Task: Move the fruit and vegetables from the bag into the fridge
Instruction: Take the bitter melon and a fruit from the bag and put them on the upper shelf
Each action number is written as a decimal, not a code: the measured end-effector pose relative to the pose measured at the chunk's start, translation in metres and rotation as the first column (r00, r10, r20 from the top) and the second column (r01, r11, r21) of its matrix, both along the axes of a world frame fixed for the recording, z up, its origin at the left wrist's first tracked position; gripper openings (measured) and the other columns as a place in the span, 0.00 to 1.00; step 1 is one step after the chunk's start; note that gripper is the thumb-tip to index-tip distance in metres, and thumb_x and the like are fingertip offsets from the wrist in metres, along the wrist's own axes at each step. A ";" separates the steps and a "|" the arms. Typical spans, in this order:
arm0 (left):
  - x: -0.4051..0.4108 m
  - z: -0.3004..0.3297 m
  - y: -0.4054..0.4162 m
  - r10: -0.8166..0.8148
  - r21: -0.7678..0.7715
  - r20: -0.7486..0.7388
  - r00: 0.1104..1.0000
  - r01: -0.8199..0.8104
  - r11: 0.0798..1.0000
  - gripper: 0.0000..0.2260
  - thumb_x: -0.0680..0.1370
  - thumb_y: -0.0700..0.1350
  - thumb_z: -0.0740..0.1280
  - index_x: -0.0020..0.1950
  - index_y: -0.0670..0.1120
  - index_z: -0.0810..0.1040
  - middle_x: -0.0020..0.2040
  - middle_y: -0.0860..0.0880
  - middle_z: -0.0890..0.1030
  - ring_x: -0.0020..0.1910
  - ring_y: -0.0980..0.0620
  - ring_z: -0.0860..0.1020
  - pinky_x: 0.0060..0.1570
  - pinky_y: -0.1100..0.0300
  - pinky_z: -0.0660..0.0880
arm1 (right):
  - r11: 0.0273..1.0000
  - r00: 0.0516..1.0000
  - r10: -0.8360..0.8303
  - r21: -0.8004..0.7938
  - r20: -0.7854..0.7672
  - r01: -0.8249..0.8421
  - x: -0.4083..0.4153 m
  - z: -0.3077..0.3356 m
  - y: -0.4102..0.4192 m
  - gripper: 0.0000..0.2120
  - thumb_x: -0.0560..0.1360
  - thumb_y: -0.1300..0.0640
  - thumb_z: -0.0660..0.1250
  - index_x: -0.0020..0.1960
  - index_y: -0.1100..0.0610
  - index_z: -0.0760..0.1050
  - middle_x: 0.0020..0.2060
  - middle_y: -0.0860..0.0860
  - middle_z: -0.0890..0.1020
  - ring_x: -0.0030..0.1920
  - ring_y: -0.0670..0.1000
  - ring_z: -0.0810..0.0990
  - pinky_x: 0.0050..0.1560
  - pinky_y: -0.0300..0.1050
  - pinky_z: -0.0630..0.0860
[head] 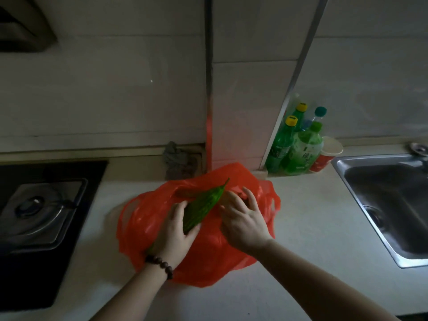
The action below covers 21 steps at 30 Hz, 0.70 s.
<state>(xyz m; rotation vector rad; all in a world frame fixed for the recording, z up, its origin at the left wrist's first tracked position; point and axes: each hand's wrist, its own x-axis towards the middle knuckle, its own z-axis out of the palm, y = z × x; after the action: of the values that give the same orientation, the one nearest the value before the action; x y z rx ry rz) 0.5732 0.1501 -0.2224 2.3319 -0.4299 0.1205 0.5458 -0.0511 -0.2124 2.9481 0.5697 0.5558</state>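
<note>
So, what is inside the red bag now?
A green bitter gourd, gripped by the left hand, sticks out of the red bag. The right hand reaches into the opening. The plastic hides whatever else lies inside.
</note>
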 end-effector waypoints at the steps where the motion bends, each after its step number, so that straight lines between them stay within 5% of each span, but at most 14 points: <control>1: 0.001 0.002 0.004 0.021 -0.010 0.009 1.000 -0.021 1.000 0.27 0.71 0.50 0.72 0.66 0.42 0.70 0.59 0.45 0.76 0.57 0.49 0.76 0.52 0.63 0.70 | 1.000 1.000 0.008 0.029 0.008 -0.008 0.007 0.003 0.003 0.17 0.72 0.50 0.63 0.57 0.56 0.79 0.60 0.52 0.78 0.65 0.55 0.68 0.64 0.61 0.61; 5: 0.005 0.010 0.016 0.067 -0.063 0.016 0.998 -0.066 0.996 0.29 0.70 0.60 0.66 0.64 0.44 0.70 0.54 0.49 0.77 0.51 0.53 0.77 0.47 0.61 0.75 | 0.999 0.966 0.009 0.033 -0.259 0.000 0.047 -0.013 0.000 0.17 0.75 0.52 0.61 0.62 0.55 0.73 0.63 0.53 0.73 0.64 0.57 0.70 0.65 0.56 0.65; 8: 0.008 0.016 0.021 0.087 -0.131 -0.005 0.996 -0.087 0.988 0.26 0.70 0.60 0.67 0.62 0.46 0.70 0.52 0.52 0.77 0.50 0.55 0.77 0.46 0.60 0.78 | 0.991 0.851 -0.124 -0.103 -0.511 0.083 0.070 -0.028 -0.013 0.31 0.74 0.46 0.63 0.74 0.51 0.58 0.73 0.56 0.59 0.73 0.60 0.56 0.72 0.60 0.54; 11: 0.011 0.024 0.023 0.112 -0.185 -0.002 0.994 -0.111 0.976 0.22 0.70 0.58 0.69 0.57 0.47 0.71 0.48 0.53 0.77 0.46 0.59 0.78 0.42 0.68 0.76 | 0.981 0.787 -0.183 -0.164 -0.590 0.106 0.076 -0.035 -0.020 0.38 0.74 0.47 0.65 0.76 0.46 0.46 0.75 0.58 0.52 0.73 0.62 0.55 0.72 0.61 0.56; 18: 0.018 0.067 0.013 0.191 -0.289 0.120 0.974 -0.150 0.945 0.17 0.71 0.51 0.72 0.53 0.47 0.71 0.42 0.50 0.78 0.39 0.56 0.78 0.34 0.65 0.76 | 0.979 0.753 -0.155 0.005 -0.640 0.205 0.077 -0.036 -0.023 0.41 0.73 0.49 0.67 0.76 0.46 0.44 0.71 0.57 0.62 0.67 0.59 0.67 0.67 0.55 0.64; 21: 0.020 0.088 0.005 0.267 -0.348 0.168 0.949 -0.197 0.917 0.18 0.71 0.49 0.72 0.55 0.46 0.69 0.46 0.54 0.77 0.44 0.65 0.77 0.39 0.73 0.73 | 0.966 0.770 -0.101 0.124 -0.631 0.228 0.076 -0.028 -0.027 0.42 0.70 0.50 0.69 0.75 0.47 0.47 0.68 0.53 0.67 0.63 0.57 0.71 0.63 0.53 0.67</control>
<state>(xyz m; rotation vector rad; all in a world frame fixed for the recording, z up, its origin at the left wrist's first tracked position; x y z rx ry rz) 0.5933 0.1555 -0.1339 2.0371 -0.2110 0.5229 0.6213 -0.0780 -0.2400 3.2946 0.2903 -0.4425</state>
